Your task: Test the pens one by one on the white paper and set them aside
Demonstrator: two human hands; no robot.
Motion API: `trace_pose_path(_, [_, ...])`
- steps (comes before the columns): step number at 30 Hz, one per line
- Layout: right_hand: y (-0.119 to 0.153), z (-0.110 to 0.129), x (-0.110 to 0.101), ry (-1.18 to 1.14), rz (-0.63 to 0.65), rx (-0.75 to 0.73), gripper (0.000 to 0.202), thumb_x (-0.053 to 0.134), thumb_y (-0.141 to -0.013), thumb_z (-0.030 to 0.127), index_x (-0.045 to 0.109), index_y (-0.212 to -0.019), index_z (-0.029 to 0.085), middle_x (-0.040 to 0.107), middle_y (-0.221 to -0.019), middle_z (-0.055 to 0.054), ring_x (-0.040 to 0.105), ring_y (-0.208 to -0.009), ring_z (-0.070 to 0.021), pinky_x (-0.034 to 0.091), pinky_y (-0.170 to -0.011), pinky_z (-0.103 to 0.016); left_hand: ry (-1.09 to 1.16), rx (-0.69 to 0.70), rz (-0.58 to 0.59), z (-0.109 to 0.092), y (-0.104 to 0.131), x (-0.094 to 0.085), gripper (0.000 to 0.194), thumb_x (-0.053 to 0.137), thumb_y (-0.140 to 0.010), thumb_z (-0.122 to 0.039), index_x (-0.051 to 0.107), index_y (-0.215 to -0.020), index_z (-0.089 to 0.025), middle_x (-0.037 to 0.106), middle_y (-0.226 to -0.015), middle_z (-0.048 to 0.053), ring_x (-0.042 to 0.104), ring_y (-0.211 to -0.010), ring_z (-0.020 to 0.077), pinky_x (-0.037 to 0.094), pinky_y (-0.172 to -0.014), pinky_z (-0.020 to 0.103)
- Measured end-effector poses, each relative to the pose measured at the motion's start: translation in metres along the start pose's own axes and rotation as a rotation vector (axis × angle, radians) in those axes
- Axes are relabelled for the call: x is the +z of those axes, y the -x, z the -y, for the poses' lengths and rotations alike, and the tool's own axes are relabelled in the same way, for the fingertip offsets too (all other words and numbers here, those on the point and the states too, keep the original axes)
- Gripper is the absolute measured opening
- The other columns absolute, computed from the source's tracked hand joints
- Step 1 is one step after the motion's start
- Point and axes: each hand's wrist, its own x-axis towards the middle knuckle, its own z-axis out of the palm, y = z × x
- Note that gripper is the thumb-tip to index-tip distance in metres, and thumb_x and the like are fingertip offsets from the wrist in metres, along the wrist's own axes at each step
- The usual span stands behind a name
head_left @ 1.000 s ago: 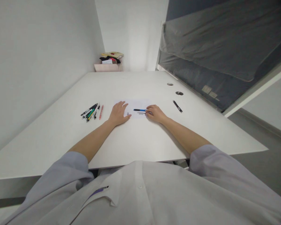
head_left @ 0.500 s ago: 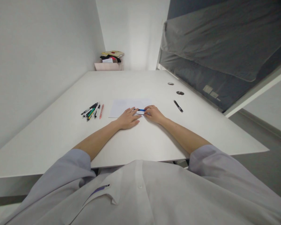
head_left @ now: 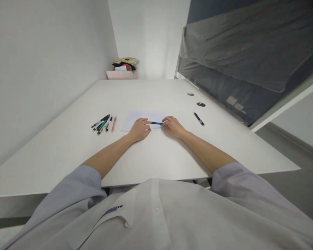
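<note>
L hand at pen's dark end, fingers loosely curved, grip can't tell; R hand has its blue end btwn fingers. Pen's btwn hands, over paper. Loose pens left of L hand.

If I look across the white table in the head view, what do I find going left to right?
Messy pile of pens → pink pen → left hand → blue-and-black pen → right hand → black pen.

Pale grey shirt, short sleeves, buttoned placket; purple-and-black mark, perhaps lettering, on the pocket
</note>
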Motion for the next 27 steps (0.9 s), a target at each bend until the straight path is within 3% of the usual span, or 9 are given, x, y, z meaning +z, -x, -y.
trace_pose_path(9, [-0.001, 0.008, -0.001, -0.011, -0.026, -0.081, 0.017, 0.059, -0.087, 0.017, 0.075, -0.088, 0.019, 0.071, -0.112, -0.013, 0.058, -0.112, -0.029, 0.045, -0.095, -0.045, 0.018, -0.039, -0.048, 0.0, 0.0, -0.006, 0.019, 0.057, -0.086, -0.022, 0.075, -0.082, -0.022, 0.072, -0.124, 0.007, 0.055, -0.128, 0.0285, 0.039, -0.112, 0.053])
trace_pose_path(27, [-0.003, 0.015, -0.005, -0.011, -0.002, -0.065, 0.019, 0.056, -0.088, 0.016, 0.075, -0.089, 0.018, 0.071, -0.112, -0.013, 0.056, -0.113, -0.0282, 0.042, -0.095, -0.042, 0.001, -0.048, -0.041, -0.002, -0.001, -0.008, 0.021, 0.056, -0.087, -0.021, 0.076, -0.083, -0.02, 0.071, -0.124, 0.01, 0.054, -0.127, 0.0285, 0.039, -0.111, 0.051])
